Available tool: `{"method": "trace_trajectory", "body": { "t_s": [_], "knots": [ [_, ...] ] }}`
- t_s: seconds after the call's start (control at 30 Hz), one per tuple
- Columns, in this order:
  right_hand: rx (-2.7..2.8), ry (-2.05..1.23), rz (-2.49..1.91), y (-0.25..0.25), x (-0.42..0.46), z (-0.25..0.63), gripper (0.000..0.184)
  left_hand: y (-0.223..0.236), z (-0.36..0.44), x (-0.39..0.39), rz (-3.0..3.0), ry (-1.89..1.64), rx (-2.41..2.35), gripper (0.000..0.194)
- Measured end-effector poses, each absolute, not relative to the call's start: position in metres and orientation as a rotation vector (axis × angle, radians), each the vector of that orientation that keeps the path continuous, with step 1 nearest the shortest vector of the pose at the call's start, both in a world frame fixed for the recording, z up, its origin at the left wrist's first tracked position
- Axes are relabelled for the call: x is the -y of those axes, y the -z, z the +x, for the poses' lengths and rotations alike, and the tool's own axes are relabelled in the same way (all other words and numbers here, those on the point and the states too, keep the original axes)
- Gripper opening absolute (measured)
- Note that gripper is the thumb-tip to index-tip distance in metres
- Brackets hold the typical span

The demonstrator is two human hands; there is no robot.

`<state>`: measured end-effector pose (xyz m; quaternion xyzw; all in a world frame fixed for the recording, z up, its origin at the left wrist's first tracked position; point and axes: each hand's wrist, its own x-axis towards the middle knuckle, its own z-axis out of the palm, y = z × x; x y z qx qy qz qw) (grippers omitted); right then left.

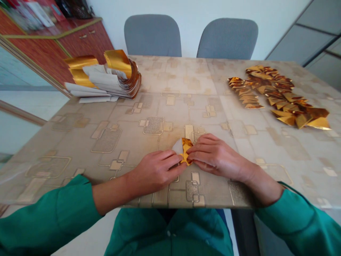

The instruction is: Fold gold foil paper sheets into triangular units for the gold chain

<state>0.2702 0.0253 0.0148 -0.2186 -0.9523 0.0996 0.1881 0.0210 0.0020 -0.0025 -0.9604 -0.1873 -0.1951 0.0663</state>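
Note:
A small piece of gold foil paper (187, 146), partly folded and white on its back side, is held between my two hands near the table's front edge. My left hand (157, 167) grips its lower left part between thumb and fingers. From the other side, my right hand (215, 156) pinches its right edge, the fingers bent over it. The fingertips hide part of the folds. At the far left lies a thick stack of gold and white paper sheets (106, 80), curled up at the ends. Folded gold paper pieces (282, 92) form overlapping rows at the far right.
A patterned tablecloth (128, 124) covers the table. Two grey chairs (152, 35) stand behind its far edge. At the back left is a reddish wooden cabinet (82, 41) with things on top. Grey cabinet doors (314, 32) are at the back right.

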Motion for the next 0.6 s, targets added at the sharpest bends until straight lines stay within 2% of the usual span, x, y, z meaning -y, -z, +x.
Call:
{"method": "trace_trajectory", "body": {
  "t_s": [0.27,0.47,0.6],
  "knots": [
    [2.647,-0.591,-0.612,-0.0137,-0.0342,0.2791,0.020,0.0049,0.0186,-0.0024,-2.903,0.610,0.575,0.018],
    [2.648,-0.429,-0.585,-0.0115,-0.0337,0.2764,0.024,0.0075,0.0198,-0.0030,-2.916,0.656,0.609,0.016],
    [2.635,-0.528,-0.623,-0.0117,-0.0333,0.2758,0.024,0.0075,0.0213,-0.0035,-2.912,0.668,0.617,0.016]
  ]
}}
